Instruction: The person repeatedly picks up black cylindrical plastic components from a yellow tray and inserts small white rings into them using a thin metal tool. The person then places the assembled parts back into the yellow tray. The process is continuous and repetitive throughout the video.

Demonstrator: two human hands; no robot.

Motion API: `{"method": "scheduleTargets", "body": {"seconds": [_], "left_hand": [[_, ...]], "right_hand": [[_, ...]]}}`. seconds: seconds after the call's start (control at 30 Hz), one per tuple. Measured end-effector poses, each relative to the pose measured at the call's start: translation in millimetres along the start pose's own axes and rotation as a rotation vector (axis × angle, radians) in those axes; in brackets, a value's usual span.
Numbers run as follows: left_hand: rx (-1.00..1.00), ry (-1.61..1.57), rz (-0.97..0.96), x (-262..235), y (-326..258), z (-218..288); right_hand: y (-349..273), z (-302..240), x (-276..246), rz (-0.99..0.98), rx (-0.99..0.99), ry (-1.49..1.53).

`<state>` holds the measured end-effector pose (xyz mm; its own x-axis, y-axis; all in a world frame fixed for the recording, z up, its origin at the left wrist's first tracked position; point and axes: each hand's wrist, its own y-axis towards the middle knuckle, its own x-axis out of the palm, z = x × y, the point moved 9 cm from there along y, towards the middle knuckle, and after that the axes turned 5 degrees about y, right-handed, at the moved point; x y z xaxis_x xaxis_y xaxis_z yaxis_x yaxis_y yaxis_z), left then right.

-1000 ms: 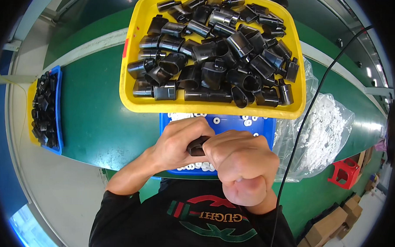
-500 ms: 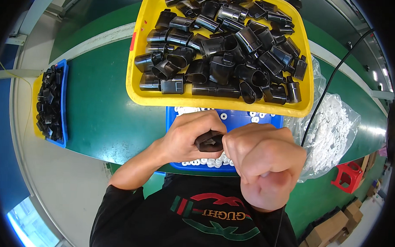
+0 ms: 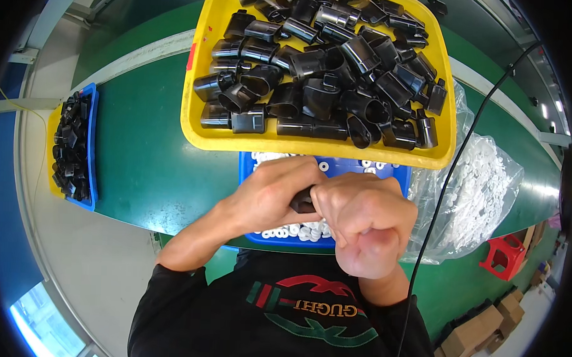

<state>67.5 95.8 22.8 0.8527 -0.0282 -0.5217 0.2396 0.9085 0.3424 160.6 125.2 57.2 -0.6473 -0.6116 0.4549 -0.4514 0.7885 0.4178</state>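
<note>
Left hand, one: clasping one black piece at frame centre, seemingly steadying it. Right hand, one: curling into a fist and pressing against the piece's right side; its contents, if any, are not showing. Hands: meeting. Yellow tray, one: sitting upper centre, probably for easy reach; its black parts are overlapping beyond counting. Blue tray, one: lying beneath the hands, holding uncountably many white rings.

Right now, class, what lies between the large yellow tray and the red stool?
In the head view: a clear bag of white rings, with a black cable crossing the same stretch.
</note>
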Motion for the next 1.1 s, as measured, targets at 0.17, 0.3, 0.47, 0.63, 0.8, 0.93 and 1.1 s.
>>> {"method": "scheduleTargets", "body": {"seconds": [0.17, 0.3, 0.47, 0.63, 0.8, 0.93, 1.1], "left_hand": [[-0.113, -0.062, -0.003, -22, 1, -3], [-0.09, 0.066, 0.091, -52, 6, 11], [-0.057, 0.266, 0.166, -73, 3, 25], [-0.111, 0.327, 0.151, -76, 11, 30], [-0.14, 0.241, 0.094, -81, 16, 21], [-0.242, 0.272, 0.144, -99, 36, 12], [-0.276, 0.515, 0.199, -126, 102, -10]], "right_hand": [[3, -60, -6, 0.138, -0.2, 0.27], [2, -88, -22, -0.041, -0.045, -0.192], [-19, -31, -34, -0.288, 0.201, -1.049], [-37, 13, -45, -0.321, 0.163, -1.476], [-40, 19, -44, -0.34, 0.012, -1.613], [-46, 24, -38, -0.391, -0.043, -1.613], [-47, 24, -40, -0.397, -0.062, -1.57]]}}
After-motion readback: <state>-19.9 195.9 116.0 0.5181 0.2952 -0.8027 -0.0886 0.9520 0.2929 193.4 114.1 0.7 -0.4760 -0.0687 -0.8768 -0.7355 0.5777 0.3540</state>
